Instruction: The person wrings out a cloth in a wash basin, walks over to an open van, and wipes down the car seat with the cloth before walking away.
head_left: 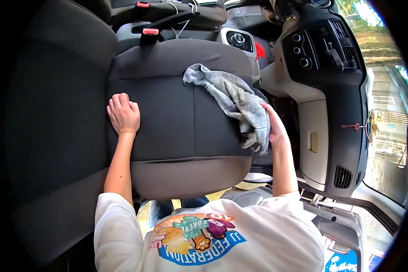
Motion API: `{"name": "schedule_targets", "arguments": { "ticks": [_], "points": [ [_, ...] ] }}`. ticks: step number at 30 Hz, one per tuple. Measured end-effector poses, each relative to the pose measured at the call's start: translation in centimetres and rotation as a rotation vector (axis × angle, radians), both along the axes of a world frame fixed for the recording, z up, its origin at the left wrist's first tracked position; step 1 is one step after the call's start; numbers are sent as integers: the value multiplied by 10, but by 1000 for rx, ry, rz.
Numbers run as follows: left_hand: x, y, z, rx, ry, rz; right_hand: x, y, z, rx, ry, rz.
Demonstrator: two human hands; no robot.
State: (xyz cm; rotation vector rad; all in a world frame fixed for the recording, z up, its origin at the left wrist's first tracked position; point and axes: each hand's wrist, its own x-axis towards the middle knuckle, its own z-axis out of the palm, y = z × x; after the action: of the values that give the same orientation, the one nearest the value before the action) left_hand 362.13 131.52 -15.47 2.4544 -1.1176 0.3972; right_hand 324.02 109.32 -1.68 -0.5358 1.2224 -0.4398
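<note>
Evidently, one gray cloth (233, 93) lay on one dark seat (163, 118), upper right of center.
Partly closed, the right hand (275, 126) gripped its lower-right end; the left hand (123, 114), loosely curled and empty, rested left of center. One shirt (281, 231), bottom center, read "JJ FEDERATION".

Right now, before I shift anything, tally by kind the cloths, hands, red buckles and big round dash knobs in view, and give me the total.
Cloth: 1
Hands: 2
Red buckles: 2
Big round dash knobs: 3
Total: 8
</note>
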Motion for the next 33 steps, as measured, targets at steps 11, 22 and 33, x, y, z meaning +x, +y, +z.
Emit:
{"name": "schedule_targets", "arguments": {
  "ticks": [11,22,33],
  "points": [
    [1,0,1,-12,14,-7,15,-24,31,-623,442,180],
    [0,0,3,4,61,-8,202,-20,-112,-1660,980,314],
    [-3,-3,6,23,13,-6,216,-14,-84,-2187,689,777]
  ]
}}
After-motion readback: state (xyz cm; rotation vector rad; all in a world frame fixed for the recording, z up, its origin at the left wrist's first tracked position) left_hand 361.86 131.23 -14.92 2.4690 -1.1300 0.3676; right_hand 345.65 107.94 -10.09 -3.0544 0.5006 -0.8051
